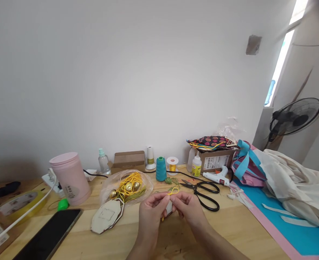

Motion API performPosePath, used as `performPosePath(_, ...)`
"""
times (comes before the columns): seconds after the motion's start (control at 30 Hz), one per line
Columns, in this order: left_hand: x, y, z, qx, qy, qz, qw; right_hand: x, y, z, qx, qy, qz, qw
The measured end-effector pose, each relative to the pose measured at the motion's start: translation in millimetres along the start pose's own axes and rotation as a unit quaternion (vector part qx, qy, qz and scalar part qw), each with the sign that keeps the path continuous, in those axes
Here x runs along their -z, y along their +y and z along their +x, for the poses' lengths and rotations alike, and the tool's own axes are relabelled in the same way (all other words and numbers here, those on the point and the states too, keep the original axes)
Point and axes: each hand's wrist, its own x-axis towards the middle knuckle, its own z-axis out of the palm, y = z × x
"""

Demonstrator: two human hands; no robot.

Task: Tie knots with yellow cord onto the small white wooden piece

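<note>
Cord loop (175,190), thin and yellow, pokes up at the very hub of our clock, right between two busy hands, and it's all fingertip work! Left hand (151,213) reaches in from seven o'clock, thumb and forefinger pinched at the base of the loop; right hand (191,213) answers from five, thumb and forefinger squeezed on it from the other side. The lower fingers curl under around a pale piece (169,207), mostly covered, so how the cord meets it I can't tell. Technique, folks: a light, firm pinch close to the base looks right, one hand anchoring while the other sets the tension, because cord this fine could well twist or slip if both pull at once. Loop upright above the thumbs, in plain sight: that's good form. Watch twelve o'clock, where a green thread tangle (171,180) lies near enough to snag. Black-handled scissors (195,187) sit at two, handles spread, best given room by that right wrist. Over at ten, a plastic bag (147,186) holds more yellow cord (133,178), which should be kept well apart.
</note>
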Motion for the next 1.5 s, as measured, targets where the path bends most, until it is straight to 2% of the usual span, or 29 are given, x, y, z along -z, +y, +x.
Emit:
performPosePath(0.07, 0.0, -1.4, 0.1, 0.016, 0.013, -0.012, 1.0, -0.7, 0.5, -1.0, 0.052, 0.016, -0.083, 0.995)
performPosePath(0.13, 0.6, -2.6, 0.6, 0.029, 0.03, -0.016, 0.999, 1.0, 0.6, -2.7, 0.124, 0.039, -0.219, 0.967)
performPosePath(0.2, 1.7, -3.4, 1.3, 0.04, 0.046, -0.014, 0.998, 4.4, 0.1, -4.2, 0.216, 0.066, -0.375, 0.899)
performPosePath(0.3, 3.2, -3.5, 2.7, 0.048, 0.054, 0.01, 0.997, 9.8, -2.6, -5.3, 0.369, 0.092, -0.536, 0.753)
performPosePath(0.37, 3.9, -2.8, 3.6, 0.044, 0.05, 0.042, 0.997, 12.6, -5.4, -5.6, 0.436, 0.087, -0.598, 0.667)
performPosePath(0.4, 4.2, -2.2, 4.0, 0.037, 0.048, 0.059, 0.996, 13.7, -7.0, -5.8, 0.452, 0.076, -0.621, 0.636)
performPosePath(0.47, 4.7, -0.9, 4.4, 0.013, 0.042, 0.079, 0.996, 15.5, -10.5, -6.0, 0.456, 0.042, -0.652, 0.604)
performPosePath(0.53, 4.9, 0.5, 4.1, -0.004, 0.023, 0.085, 0.996, 17.2, -13.9, -5.7, 0.443, 0.015, -0.66, 0.607)
performPosePath(0.6, 4.7, 1.7, 3.0, -0.008, -0.007, 0.091, 0.996, 19.1, -16.3, -4.6, 0.432, 0.005, -0.641, 0.634)
performPosePath(0.67, 4.3, 2.3, 1.6, -0.015, -0.03, 0.107, 0.994, 21.1, -17.1, -2.9, 0.418, 0.005, -0.592, 0.689)
performPosePath(0.73, 4.0, 2.3, 0.6, -0.032, -0.039, 0.13, 0.99, 22.9, -15.9, -1.0, 0.385, 0.0, -0.518, 0.764)
performPosePath(0.83, 3.9, 0.9, 0.4, -0.055, -0.043, 0.153, 0.986, 23.9, -11.4, 1.5, 0.286, -0.009, -0.4, 0.871)
performPosePath(0.9, 4.0, -0.1, 0.8, -0.069, -0.036, 0.165, 0.983, 22.8, -8.7, 2.8, 0.206, -0.003, -0.336, 0.919)
performPosePath(0.97, 4.4, -0.6, 1.2, -0.09, -0.022, 0.19, 0.977, 20.7, -7.8, 3.7, 0.144, 0.006, -0.281, 0.949)
performPosePath(1.1, 5.4, 1.0, -0.1, -0.136, -0.011, 0.258, 0.956, 16.8, -10.1, 4.0, 0.093, 0.011, -0.207, 0.974)
performPosePath(1.23, 5.5, 4.0, -4.4, -0.147, -0.022, 0.274, 0.95, 16.5, -11.4, 2.1, 0.095, 0.016, -0.182, 0.979)
performPosePath(1.33, 4.1, 6.9, -7.8, -0.138, -0.035, 0.239, 0.96, 18.1, -13.5, -0.5, 0.16, 0.025, -0.211, 0.964)
performPosePath(1.5, 2.2, 11.7, -8.5, -0.083, -0.06, 0.114, 0.988, 20.8, -21.0, -4.4, 0.321, 0.034, -0.296, 0.899)
